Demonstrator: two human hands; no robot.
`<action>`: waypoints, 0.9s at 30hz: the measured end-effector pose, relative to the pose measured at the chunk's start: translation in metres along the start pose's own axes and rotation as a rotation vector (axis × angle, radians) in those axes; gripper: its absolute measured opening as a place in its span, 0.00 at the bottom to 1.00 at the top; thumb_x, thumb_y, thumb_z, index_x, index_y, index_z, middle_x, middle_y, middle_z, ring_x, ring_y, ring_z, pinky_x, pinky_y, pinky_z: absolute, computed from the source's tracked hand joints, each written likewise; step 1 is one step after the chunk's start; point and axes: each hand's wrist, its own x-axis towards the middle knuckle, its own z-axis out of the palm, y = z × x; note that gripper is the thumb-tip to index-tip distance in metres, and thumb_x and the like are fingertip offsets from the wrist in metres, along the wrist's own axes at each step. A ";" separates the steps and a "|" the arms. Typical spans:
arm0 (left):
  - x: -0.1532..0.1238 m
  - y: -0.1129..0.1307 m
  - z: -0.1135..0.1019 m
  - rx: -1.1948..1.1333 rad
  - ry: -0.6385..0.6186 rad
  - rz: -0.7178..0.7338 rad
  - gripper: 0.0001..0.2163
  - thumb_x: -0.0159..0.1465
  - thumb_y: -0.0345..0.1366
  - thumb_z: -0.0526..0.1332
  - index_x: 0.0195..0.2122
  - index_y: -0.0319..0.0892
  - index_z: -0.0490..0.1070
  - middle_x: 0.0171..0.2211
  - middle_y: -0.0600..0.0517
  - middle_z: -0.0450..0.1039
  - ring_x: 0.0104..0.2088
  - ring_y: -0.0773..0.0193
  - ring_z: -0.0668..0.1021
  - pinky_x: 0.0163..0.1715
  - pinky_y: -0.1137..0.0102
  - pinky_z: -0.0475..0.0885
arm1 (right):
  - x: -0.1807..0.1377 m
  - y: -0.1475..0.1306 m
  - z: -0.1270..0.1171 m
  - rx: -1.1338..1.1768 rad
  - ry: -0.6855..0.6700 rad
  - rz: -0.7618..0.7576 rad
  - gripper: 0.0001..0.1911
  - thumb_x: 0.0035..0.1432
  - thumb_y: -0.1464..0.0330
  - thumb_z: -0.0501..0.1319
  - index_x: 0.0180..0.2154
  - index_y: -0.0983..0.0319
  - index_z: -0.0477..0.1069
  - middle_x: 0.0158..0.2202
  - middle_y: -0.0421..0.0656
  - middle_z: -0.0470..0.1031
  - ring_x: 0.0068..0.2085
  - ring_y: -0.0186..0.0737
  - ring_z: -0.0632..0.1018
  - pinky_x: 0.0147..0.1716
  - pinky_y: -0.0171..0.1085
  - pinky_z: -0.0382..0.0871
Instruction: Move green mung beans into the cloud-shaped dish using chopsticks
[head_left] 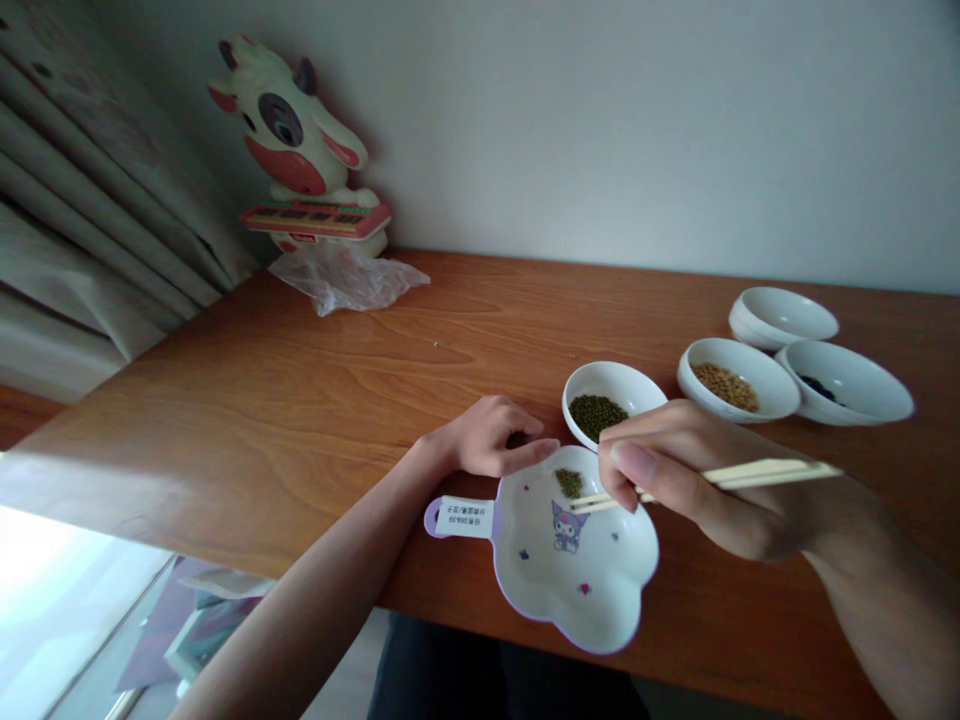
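Observation:
A white flower-shaped dish (592, 590) with a lilac handle and a cartoon print lies at the table's near edge. A small heap of green beans (569, 483) sits in its far part. My left hand (491, 436) rests on the table with its fingers curled, touching the dish's far rim. My right hand (690, 475) grips a pair of wooden chopsticks (757, 474), whose tips hover over the dish just right of the bean heap. Right behind the dish stands a small white bowl of green beans (600, 412).
To the right stand a white bowl of yellow beans (731, 385), a bowl with a few dark beans (844, 385) and an empty bowl (784, 315). A cow figurine (300, 150) and a crumpled plastic bag (345, 280) sit at the far left by the curtain.

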 end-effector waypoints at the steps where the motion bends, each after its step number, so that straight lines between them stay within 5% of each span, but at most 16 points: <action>1: 0.000 0.000 0.000 0.005 0.001 -0.003 0.23 0.78 0.43 0.55 0.24 0.41 0.62 0.23 0.55 0.64 0.25 0.69 0.65 0.28 0.67 0.58 | 0.000 0.000 0.000 -0.003 -0.002 -0.003 0.25 0.81 0.57 0.48 0.31 0.60 0.65 0.27 0.40 0.70 0.29 0.36 0.70 0.31 0.40 0.62; 14: 0.000 0.002 -0.001 0.009 -0.014 -0.028 0.23 0.78 0.46 0.54 0.25 0.41 0.63 0.23 0.54 0.66 0.25 0.68 0.66 0.29 0.68 0.60 | -0.002 0.004 -0.002 0.037 0.039 -0.017 0.25 0.82 0.57 0.48 0.32 0.59 0.69 0.29 0.40 0.74 0.29 0.37 0.73 0.32 0.40 0.65; 22: 0.000 0.000 0.001 0.037 0.017 -0.022 0.24 0.78 0.47 0.54 0.25 0.41 0.66 0.23 0.53 0.69 0.24 0.68 0.68 0.28 0.68 0.60 | -0.043 0.014 -0.061 -0.090 0.485 0.052 0.38 0.80 0.47 0.42 0.26 0.56 0.76 0.26 0.46 0.76 0.30 0.47 0.74 0.35 0.51 0.60; 27: 0.001 0.002 0.001 0.035 0.021 -0.022 0.25 0.78 0.47 0.54 0.24 0.41 0.65 0.23 0.53 0.70 0.24 0.68 0.68 0.28 0.68 0.60 | -0.050 0.014 -0.076 -0.094 0.560 0.131 0.39 0.78 0.43 0.44 0.26 0.57 0.76 0.23 0.44 0.73 0.25 0.41 0.69 0.28 0.48 0.55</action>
